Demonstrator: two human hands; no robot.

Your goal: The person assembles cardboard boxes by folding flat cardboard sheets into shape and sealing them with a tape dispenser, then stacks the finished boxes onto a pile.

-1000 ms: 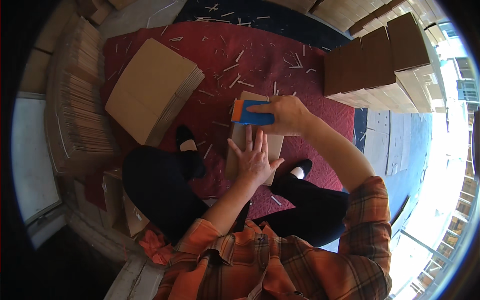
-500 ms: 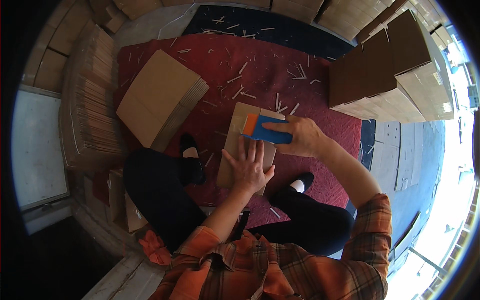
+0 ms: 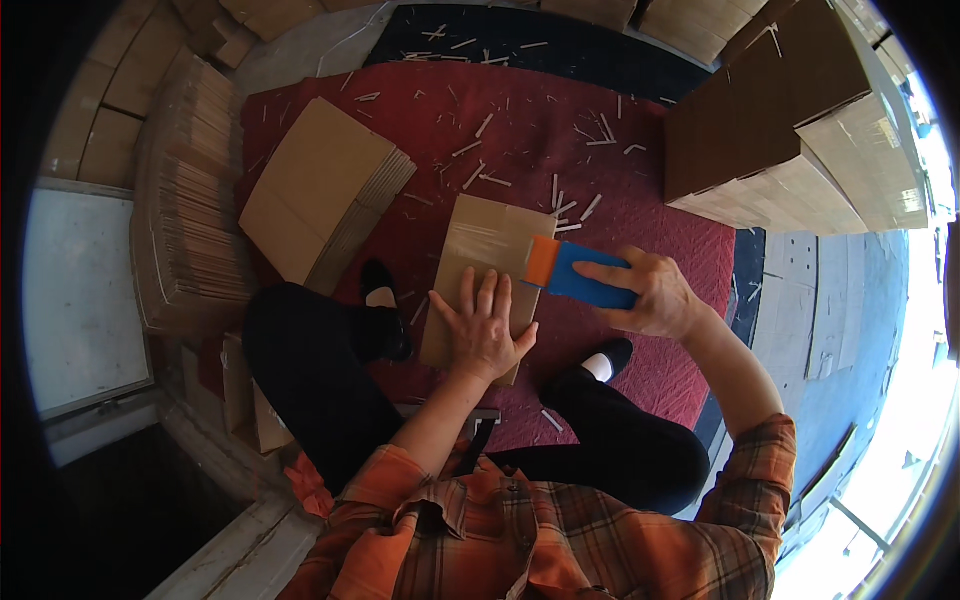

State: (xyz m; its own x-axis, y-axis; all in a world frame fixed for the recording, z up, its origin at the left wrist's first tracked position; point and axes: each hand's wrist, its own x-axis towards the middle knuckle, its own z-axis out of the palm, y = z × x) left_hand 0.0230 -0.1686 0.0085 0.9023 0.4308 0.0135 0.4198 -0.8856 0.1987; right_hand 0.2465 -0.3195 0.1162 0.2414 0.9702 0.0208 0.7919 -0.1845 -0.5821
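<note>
A small flat cardboard box [image 3: 497, 222] lies in front of me between my feet, with a shiny band of clear tape across its upper part. My left hand [image 3: 484, 335] rests on it palm down, fingers spread, pressing its middle and lower part. In my right hand [image 3: 650, 292] is a blue tape dispenser [image 3: 592, 276] with an orange front end. Its orange end touches or hovers just at the box's right edge; I cannot tell which. The fingers of my right hand wrap around the blue body.
A stack of folded cardboard [image 3: 318, 180] lies to the left on the red cloth [image 3: 640, 350]. Upright flattened cartons [image 3: 195, 215] are bundled beyond it. Large boxes [image 3: 790, 130] stand at the right. Paper strips [image 3: 482, 180] litter the cloth, and my feet flank the box.
My right hand has moved the tape dispenser right, from over the box to its right edge. My left hand has shifted slightly left and stays spread on the box.
</note>
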